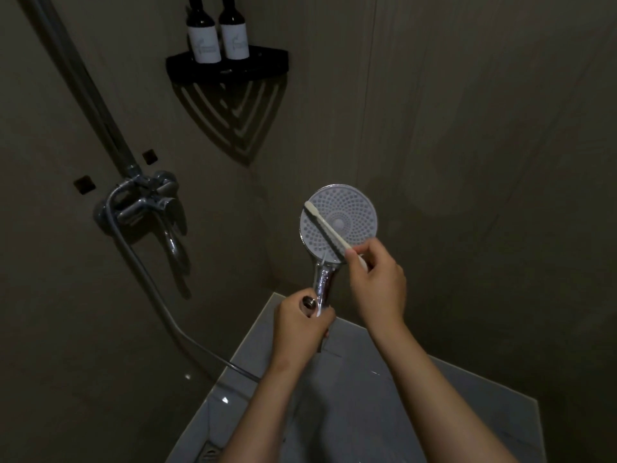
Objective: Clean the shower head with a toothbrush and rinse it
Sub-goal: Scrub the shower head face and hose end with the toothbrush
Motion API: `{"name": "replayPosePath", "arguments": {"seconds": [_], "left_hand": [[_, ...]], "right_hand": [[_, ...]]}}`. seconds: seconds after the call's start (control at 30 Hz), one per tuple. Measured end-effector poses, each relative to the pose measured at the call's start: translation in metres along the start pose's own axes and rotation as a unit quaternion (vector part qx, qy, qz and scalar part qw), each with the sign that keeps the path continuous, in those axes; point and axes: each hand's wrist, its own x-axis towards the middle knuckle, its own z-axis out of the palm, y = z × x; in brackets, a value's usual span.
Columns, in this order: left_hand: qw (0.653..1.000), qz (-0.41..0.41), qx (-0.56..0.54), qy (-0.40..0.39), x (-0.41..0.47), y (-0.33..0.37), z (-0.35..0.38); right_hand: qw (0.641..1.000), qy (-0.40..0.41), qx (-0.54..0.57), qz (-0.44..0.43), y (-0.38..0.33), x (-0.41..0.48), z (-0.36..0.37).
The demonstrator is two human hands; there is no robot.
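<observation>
A round shower head (347, 215) with a white nozzle face and a chrome handle is held up in the middle of the head view, face toward me. My left hand (300, 325) grips the lower end of its handle, where a threaded fitting shows. My right hand (377, 285) pinches the handle of a white toothbrush (325, 225). The brush lies diagonally across the nozzle face, its head at the upper left rim.
A chrome mixer tap (147, 202) with a spout sits on the left wall, and a hose (160, 299) runs down from it to the floor. A black corner shelf (227, 66) holds two dark bottles (217, 31). Grey floor tiles (367, 396) and a drain (210, 454) lie below.
</observation>
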Motion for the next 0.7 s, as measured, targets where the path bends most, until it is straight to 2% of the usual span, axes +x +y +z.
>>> {"name": "replayPosePath", "arguments": {"seconds": [0.33,0.5,0.7], "left_hand": [[0.999,-0.017,-0.036,0.014,0.000,0.006,-0.005],[0.999,-0.022,-0.047,0.017,0.002,0.007,-0.007],[0.999,-0.028,-0.038,-0.003,-0.003,0.006,-0.001]], "right_hand": [[1.000,0.015,0.007,0.002,0.006,0.002,-0.009],[1.000,-0.014,-0.025,-0.003,0.011,0.003,-0.013],[0.998,0.001,-0.057,-0.028,-0.001,0.022,-0.012]]}}
